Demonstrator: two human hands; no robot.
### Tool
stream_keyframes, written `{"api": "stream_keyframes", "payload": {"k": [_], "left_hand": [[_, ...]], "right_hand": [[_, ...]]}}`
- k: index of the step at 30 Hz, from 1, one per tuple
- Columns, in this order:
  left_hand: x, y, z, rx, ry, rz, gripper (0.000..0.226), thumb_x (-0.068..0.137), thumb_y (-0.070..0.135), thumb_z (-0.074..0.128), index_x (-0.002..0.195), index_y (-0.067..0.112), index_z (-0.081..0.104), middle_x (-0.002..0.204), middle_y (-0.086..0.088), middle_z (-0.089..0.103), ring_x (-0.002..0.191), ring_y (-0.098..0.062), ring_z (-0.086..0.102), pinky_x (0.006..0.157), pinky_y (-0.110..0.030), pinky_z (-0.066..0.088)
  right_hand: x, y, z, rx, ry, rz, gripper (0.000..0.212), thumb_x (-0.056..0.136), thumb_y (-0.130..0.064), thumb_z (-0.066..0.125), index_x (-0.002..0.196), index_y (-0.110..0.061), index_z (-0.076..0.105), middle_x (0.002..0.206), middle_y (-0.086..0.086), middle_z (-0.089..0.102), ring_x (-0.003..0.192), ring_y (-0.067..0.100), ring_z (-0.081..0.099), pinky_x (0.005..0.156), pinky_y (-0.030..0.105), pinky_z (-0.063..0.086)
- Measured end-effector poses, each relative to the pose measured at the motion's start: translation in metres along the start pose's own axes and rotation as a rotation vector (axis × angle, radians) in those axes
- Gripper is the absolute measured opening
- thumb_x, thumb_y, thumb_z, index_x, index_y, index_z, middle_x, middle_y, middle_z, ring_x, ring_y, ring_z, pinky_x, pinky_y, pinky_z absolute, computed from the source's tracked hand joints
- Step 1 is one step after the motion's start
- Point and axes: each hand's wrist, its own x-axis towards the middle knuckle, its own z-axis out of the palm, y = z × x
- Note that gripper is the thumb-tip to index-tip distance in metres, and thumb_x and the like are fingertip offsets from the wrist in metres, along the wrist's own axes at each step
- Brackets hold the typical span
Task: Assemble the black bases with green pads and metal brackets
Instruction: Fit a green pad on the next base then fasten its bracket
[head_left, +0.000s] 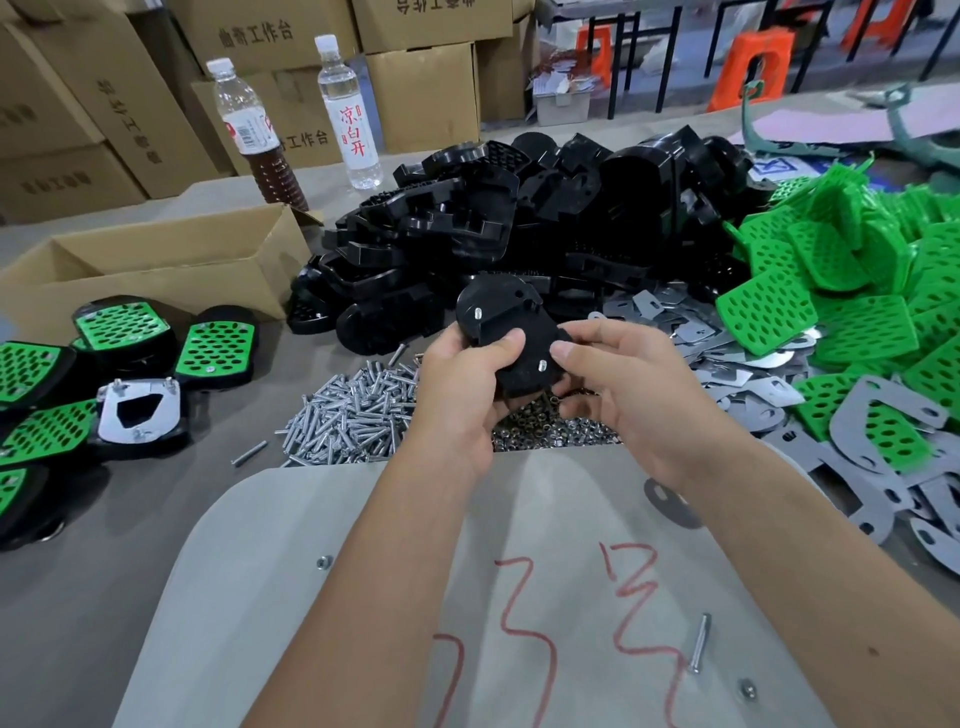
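1. Held base (506, 332) sits mid-frame, above the bolt pile (353, 410) and nut pile (545, 431); left hand (457, 395) grips its left side, right hand (628, 384) its right.
2. Bolt pile lies left of the nut pile, the two touching.
3. Heap of bases (519, 228) behind both hands.
4. Pad heap (857, 291) at right; flat brackets (737, 364) spread beneath and before it.
5. Finished assemblies (124, 364) at left, before an open carton (156, 265).
6. Two bottles (311, 114) stand behind the carton.
7. Board (363, 597) nearest, under the forearms; one loose bolt (698, 644) on it.
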Motion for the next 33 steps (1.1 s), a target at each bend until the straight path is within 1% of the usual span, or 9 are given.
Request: {"api": "stream_keyframes", "payload": {"k": [4, 8, 10, 17, 23, 28, 30, 32, 33], "left_hand": [[-0.001, -0.001, 0.002, 0.040, -0.025, 0.000, 0.025, 0.098, 0.004, 0.067, 0.120, 0.016, 0.071, 0.107, -0.004, 0.080, 0.089, -0.020, 0.079, 0.071, -0.034, 0.063], [-0.002, 0.000, 0.002, 0.110, -0.059, 0.008, 0.025, 0.095, 0.004, 0.071, 0.113, 0.020, 0.072, 0.103, -0.001, 0.080, 0.089, -0.021, 0.079, 0.067, -0.032, 0.062], [-0.003, 0.002, 0.002, 0.151, -0.088, 0.024, 0.024, 0.094, 0.002, 0.072, 0.111, 0.019, 0.073, 0.098, 0.000, 0.081, 0.087, -0.021, 0.079, 0.064, -0.031, 0.061], [-0.004, 0.003, 0.001, 0.187, -0.153, 0.055, 0.027, 0.093, 0.001, 0.072, 0.115, 0.017, 0.073, 0.103, -0.003, 0.081, 0.092, -0.024, 0.079, 0.064, -0.028, 0.060], [-0.004, 0.001, 0.000, 0.168, -0.167, 0.060, 0.032, 0.093, -0.001, 0.072, 0.120, 0.015, 0.072, 0.109, -0.009, 0.080, 0.098, -0.030, 0.078, 0.072, -0.037, 0.064], [-0.004, 0.002, -0.001, 0.164, -0.177, 0.061, 0.032, 0.092, -0.001, 0.072, 0.120, 0.015, 0.072, 0.107, -0.009, 0.080, 0.094, -0.029, 0.079, 0.070, -0.037, 0.064], [-0.004, 0.002, 0.000, 0.169, -0.179, 0.075, 0.032, 0.092, -0.001, 0.073, 0.118, 0.018, 0.073, 0.107, -0.007, 0.080, 0.095, -0.029, 0.079, 0.070, -0.037, 0.064], [-0.003, 0.002, -0.001, 0.194, -0.179, 0.108, 0.031, 0.091, 0.000, 0.073, 0.112, 0.023, 0.074, 0.103, -0.003, 0.081, 0.095, -0.026, 0.079, 0.070, -0.033, 0.062], [-0.003, 0.002, 0.000, 0.209, -0.179, 0.129, 0.031, 0.091, 0.000, 0.073, 0.109, 0.025, 0.075, 0.102, -0.001, 0.081, 0.094, -0.023, 0.078, 0.069, -0.031, 0.061]], "right_hand": [[0.000, -0.001, -0.001, 0.006, -0.015, 0.019, 0.014, 0.102, -0.011, 0.062, 0.103, -0.010, 0.077, 0.091, 0.009, 0.070, 0.075, 0.016, 0.060, 0.055, 0.024, 0.049], [0.002, -0.002, -0.003, -0.028, 0.022, 0.017, 0.030, 0.107, -0.027, 0.057, 0.111, -0.004, 0.075, 0.100, 0.018, 0.070, 0.084, 0.020, 0.058, 0.056, 0.026, 0.044], [0.003, -0.001, -0.004, -0.033, 0.037, 0.028, 0.033, 0.107, -0.033, 0.057, 0.111, -0.006, 0.076, 0.097, 0.014, 0.070, 0.080, 0.019, 0.058, 0.056, 0.026, 0.044], [0.003, -0.002, -0.008, 0.000, 0.005, 0.042, 0.031, 0.106, -0.031, 0.060, 0.117, -0.007, 0.075, 0.100, 0.011, 0.072, 0.074, 0.014, 0.061, 0.050, 0.020, 0.044], [0.003, -0.003, -0.010, 0.047, -0.066, 0.058, 0.034, 0.106, -0.032, 0.059, 0.114, -0.004, 0.076, 0.092, 0.012, 0.065, 0.068, 0.014, 0.051, 0.050, 0.022, 0.037], [0.002, -0.003, -0.012, 0.047, -0.093, 0.041, 0.033, 0.106, -0.031, 0.058, 0.115, -0.005, 0.077, 0.092, 0.007, 0.069, 0.065, 0.011, 0.055, 0.050, 0.021, 0.038], [0.001, -0.004, -0.011, 0.071, -0.090, 0.033, 0.033, 0.107, -0.028, 0.057, 0.119, -0.004, 0.076, 0.102, 0.007, 0.073, 0.075, 0.013, 0.061, 0.056, 0.022, 0.046], [0.001, -0.005, -0.010, 0.125, -0.119, 0.018, 0.034, 0.108, -0.023, 0.053, 0.125, -0.001, 0.072, 0.121, 0.011, 0.075, 0.103, 0.023, 0.073, 0.084, 0.036, 0.059], [0.000, -0.006, -0.010, 0.154, -0.140, 0.009, 0.035, 0.109, -0.021, 0.051, 0.129, 0.001, 0.069, 0.127, 0.016, 0.073, 0.117, 0.030, 0.071, 0.100, 0.046, 0.056]]}}
